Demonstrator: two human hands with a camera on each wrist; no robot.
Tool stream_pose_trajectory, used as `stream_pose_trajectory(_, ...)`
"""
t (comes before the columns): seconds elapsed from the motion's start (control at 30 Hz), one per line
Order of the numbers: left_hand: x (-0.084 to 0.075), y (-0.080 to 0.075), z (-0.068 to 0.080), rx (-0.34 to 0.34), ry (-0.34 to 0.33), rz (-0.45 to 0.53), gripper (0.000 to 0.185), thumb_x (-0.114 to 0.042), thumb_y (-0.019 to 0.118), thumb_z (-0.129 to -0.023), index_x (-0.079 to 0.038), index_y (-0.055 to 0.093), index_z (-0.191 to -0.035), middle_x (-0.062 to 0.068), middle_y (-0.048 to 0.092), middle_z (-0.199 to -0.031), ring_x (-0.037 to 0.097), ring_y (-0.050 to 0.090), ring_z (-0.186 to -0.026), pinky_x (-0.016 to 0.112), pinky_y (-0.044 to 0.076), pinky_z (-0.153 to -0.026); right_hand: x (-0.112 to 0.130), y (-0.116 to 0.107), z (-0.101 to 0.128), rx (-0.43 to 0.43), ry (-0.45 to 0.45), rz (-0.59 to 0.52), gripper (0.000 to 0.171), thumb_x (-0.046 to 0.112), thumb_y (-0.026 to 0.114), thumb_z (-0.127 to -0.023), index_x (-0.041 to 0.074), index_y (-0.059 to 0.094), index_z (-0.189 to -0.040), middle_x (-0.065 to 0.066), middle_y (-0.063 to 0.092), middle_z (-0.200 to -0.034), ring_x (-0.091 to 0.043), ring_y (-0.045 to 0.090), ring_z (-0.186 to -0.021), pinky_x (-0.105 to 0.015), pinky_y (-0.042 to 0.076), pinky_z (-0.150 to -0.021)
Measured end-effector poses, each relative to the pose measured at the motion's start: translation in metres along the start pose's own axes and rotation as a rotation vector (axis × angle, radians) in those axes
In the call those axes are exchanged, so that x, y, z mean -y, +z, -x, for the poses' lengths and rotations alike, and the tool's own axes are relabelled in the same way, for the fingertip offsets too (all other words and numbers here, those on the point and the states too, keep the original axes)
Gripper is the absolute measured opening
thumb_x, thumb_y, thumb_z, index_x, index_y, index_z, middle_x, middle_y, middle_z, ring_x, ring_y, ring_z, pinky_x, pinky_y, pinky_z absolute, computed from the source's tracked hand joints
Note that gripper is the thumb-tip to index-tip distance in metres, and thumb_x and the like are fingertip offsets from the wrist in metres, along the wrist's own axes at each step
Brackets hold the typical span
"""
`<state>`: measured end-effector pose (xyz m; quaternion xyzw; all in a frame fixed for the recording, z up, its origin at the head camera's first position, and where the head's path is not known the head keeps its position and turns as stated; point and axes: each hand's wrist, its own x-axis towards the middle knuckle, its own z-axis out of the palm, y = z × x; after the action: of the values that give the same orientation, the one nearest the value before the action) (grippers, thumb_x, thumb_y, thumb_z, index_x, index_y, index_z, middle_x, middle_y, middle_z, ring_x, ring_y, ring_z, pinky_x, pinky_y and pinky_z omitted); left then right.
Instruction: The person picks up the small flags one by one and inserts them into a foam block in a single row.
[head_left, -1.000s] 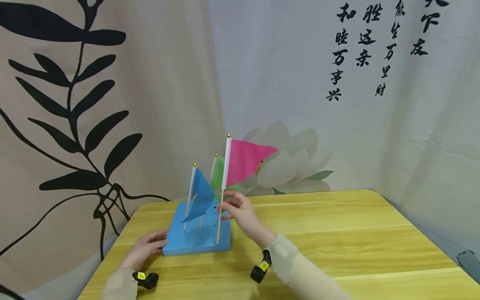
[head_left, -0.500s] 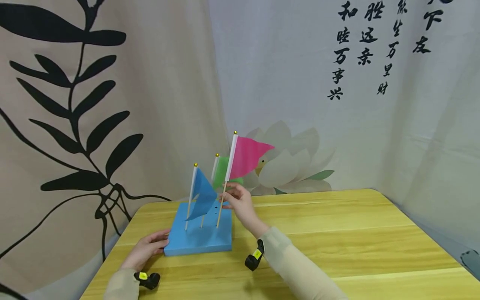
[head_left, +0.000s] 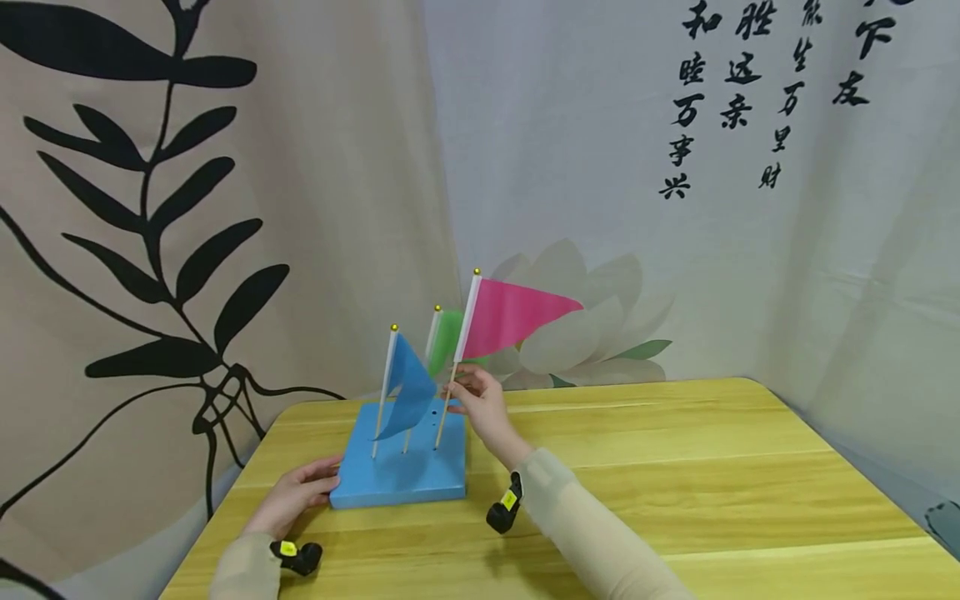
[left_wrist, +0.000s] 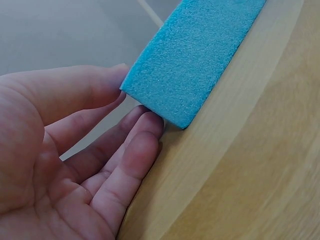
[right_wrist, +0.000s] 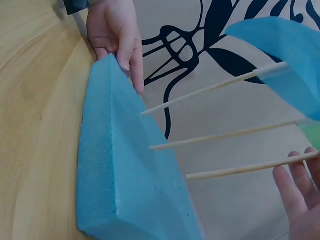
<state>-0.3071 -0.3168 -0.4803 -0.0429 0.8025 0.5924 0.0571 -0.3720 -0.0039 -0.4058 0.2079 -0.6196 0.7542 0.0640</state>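
A blue foam block lies flat on the table. My right hand pinches the wooden stick of a pink pennant flag, its stick leaning slightly to the right. In the right wrist view the lower end of this stick meets the block's top, in a row with two other sticks. A blue flag and a green flag stand up from the block, the green one partly hidden behind the pink. My left hand rests with relaxed fingers against the block's left side, thumb at its upper edge.
Small holes dot the block's top beside the pink flag's stick. The wooden table extends to the right. Behind it hangs a pale curtain with black leaves and writing.
My right hand has moved the pink flag back and slightly right; its stick's lower end went from near the block's front edge to in line with the other sticks. My left hand stays at the block.
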Motion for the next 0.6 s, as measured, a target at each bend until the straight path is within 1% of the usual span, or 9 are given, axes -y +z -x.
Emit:
stream_pose_trajectory(0.07,0.0,0.0,0.0,-0.004,0.001,0.0,0.062,-0.023,0.069,-0.092,0.004,0.046,-0.142,0.024,0.05,-0.134,0.024,0.056,-0.109,0.037,0.049,-0.082,0.001,0.001,0.0,0.01,0.007,-0.004,0.03,0.003,0.057,-0.097,-0.008,0.053,-0.125,-0.028,0.063,-0.105,-0.043,0.063,-0.098,-0.044,0.056,-0.076)
stream_pose_trajectory(0.27,0.002,0.0,0.0,-0.007,0.008,0.007,0.06,-0.02,0.068,-0.092,0.005,0.046,-0.141,0.023,0.051,-0.134,0.021,0.057,-0.107,0.035,0.05,-0.081,-0.007,0.003,-0.002,0.011,0.025,-0.001,0.025,0.003,0.057,-0.097,-0.005,0.055,-0.121,-0.024,0.064,-0.103,-0.036,0.065,-0.094,-0.043,0.056,-0.076)
stream_pose_trajectory(0.3,0.003,-0.001,-0.001,-0.009,0.009,0.011,0.059,-0.02,0.069,-0.092,0.005,0.046,-0.141,0.023,0.052,-0.133,0.02,0.057,-0.106,0.034,0.05,-0.08,-0.012,0.003,-0.003,0.012,0.029,-0.003,0.025,0.004,0.057,-0.097,-0.004,0.055,-0.121,-0.023,0.065,-0.103,-0.034,0.065,-0.093,-0.042,0.056,-0.077)
stream_pose_trajectory(0.43,0.003,-0.002,-0.001,0.001,0.026,0.009,0.059,-0.019,0.068,-0.092,0.006,0.045,-0.141,0.023,0.052,-0.132,0.018,0.058,-0.103,0.034,0.051,-0.079,-0.013,0.003,-0.003,0.036,0.039,-0.022,0.026,0.001,0.055,-0.098,-0.008,0.053,-0.122,-0.032,0.06,-0.109,-0.048,0.059,-0.101,-0.049,0.054,-0.08)
stream_pose_trajectory(0.53,0.002,-0.003,0.0,0.011,0.035,0.008,0.059,-0.019,0.067,-0.093,0.006,0.044,-0.142,0.023,0.052,-0.131,0.018,0.058,-0.102,0.034,0.051,-0.079,-0.005,0.006,0.001,0.038,0.044,-0.015,0.025,-0.001,0.053,-0.098,-0.01,0.052,-0.121,-0.034,0.06,-0.108,-0.051,0.058,-0.101,-0.052,0.053,-0.081)
stream_pose_trajectory(0.6,0.002,-0.003,0.0,0.008,0.032,0.011,0.059,-0.019,0.067,-0.093,0.006,0.044,-0.142,0.022,0.053,-0.13,0.018,0.058,-0.102,0.034,0.051,-0.079,0.001,0.008,0.003,0.033,0.047,0.002,0.025,-0.002,0.053,-0.098,-0.011,0.052,-0.12,-0.033,0.06,-0.108,-0.049,0.059,-0.1,-0.052,0.053,-0.081)
